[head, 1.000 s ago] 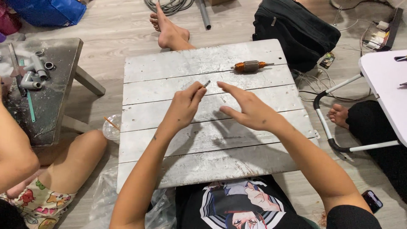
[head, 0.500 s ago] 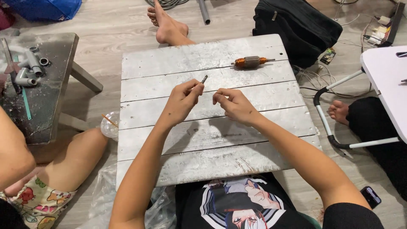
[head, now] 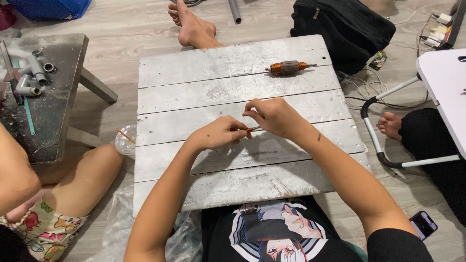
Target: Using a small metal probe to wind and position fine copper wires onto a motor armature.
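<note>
Over the middle of a low white-painted plank table (head: 204, 97), my left hand (head: 216, 133) and my right hand (head: 269, 116) meet. Together they pinch a thin short rod (head: 251, 129) with an orange end, one hand at each end of it. Most of the rod is hidden by my fingers. A motor armature (head: 289, 67) with copper-coloured windings and a steel shaft lies on the far part of the table, apart from both hands.
Another person's bare feet (head: 191, 22) rest beyond the table. A dark bench (head: 53, 106) with grey pipe fittings (head: 31, 73) stands left, a plastic cup (head: 126, 140) beside it. A black bag (head: 344, 26), cables and a white table (head: 444, 92) are right. A phone (head: 423, 224) lies by my arm.
My hands have drawn closer together and nearer to me. The right hand, spread open a second ago, has closed its fingers on the small rod that the left hand holds.
</note>
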